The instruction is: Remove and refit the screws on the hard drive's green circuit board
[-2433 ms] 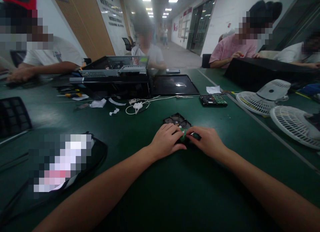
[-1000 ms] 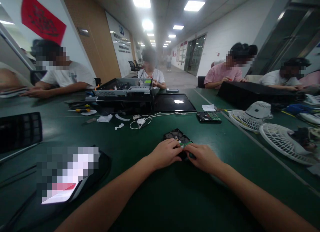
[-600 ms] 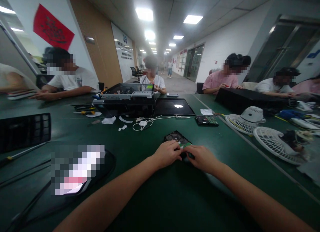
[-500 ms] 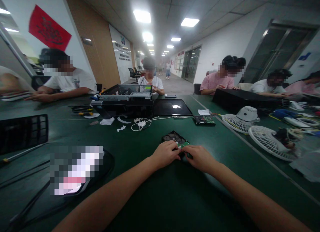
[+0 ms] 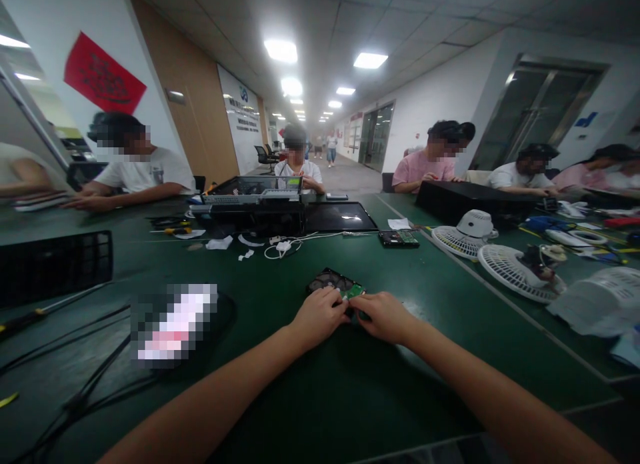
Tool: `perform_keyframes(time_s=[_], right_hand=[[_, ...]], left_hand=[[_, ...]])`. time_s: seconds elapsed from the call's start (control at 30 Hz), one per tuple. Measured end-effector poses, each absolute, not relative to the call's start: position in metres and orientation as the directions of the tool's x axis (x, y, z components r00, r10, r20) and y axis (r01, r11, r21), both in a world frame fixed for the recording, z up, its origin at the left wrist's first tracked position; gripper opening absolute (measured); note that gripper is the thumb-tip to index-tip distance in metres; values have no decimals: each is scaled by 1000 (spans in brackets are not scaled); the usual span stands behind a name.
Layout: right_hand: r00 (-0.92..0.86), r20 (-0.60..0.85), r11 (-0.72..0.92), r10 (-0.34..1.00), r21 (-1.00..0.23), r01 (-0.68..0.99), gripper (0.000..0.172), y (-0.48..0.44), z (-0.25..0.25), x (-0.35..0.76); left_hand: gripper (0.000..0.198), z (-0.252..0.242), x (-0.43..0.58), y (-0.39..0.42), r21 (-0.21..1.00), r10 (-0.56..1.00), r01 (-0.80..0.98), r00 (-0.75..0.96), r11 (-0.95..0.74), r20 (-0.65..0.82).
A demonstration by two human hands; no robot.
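Observation:
A hard drive (image 5: 330, 278) with a black casing and a green circuit board lies on the green table in front of me. My left hand (image 5: 320, 315) has its fingers curled round the drive's near left part. At its near right edge, my right hand (image 5: 384, 319) is closed with thumb and forefinger pinched against the board side. The fingertips of both hands almost meet there. My fingers cover the near end of the drive, so any small part between them is hidden.
A second hard drive (image 5: 399, 239), a white cable (image 5: 283, 247) and paper scraps (image 5: 219, 243) lie beyond. An opened computer case (image 5: 250, 211) stands at the back. White fan parts (image 5: 520, 272) are on the right. A screwdriver (image 5: 35, 315) and a blurred-out lit device (image 5: 177, 324) are left. Several co-workers sit around.
The view has shifted slightly, so the drive and both hands appear a little further left. Both hands keep their places on the drive.

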State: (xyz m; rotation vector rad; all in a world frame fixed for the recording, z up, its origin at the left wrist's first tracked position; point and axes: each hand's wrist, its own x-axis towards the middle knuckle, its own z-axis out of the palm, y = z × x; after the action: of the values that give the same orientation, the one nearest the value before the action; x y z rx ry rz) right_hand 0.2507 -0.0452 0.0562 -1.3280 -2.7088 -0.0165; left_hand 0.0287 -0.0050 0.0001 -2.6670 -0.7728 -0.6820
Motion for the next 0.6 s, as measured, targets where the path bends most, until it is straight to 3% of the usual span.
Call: perform_keyframes(time_s=[0.17, 0.4, 0.6], right_hand=[[-642, 147, 658, 752, -137, 740, 26, -50, 54, 245], [-578, 272, 639, 769, -301, 708, 18, -37, 54, 240], [-582, 267, 640, 768, -356, 681, 19, -32, 57, 245]], left_hand=[[25, 0, 22, -29, -137, 468, 606, 721, -784, 511], [25, -4, 17, -35, -77, 487, 609, 697, -789, 527], [17, -3, 15, -28, -46, 493, 598, 699, -800, 519]])
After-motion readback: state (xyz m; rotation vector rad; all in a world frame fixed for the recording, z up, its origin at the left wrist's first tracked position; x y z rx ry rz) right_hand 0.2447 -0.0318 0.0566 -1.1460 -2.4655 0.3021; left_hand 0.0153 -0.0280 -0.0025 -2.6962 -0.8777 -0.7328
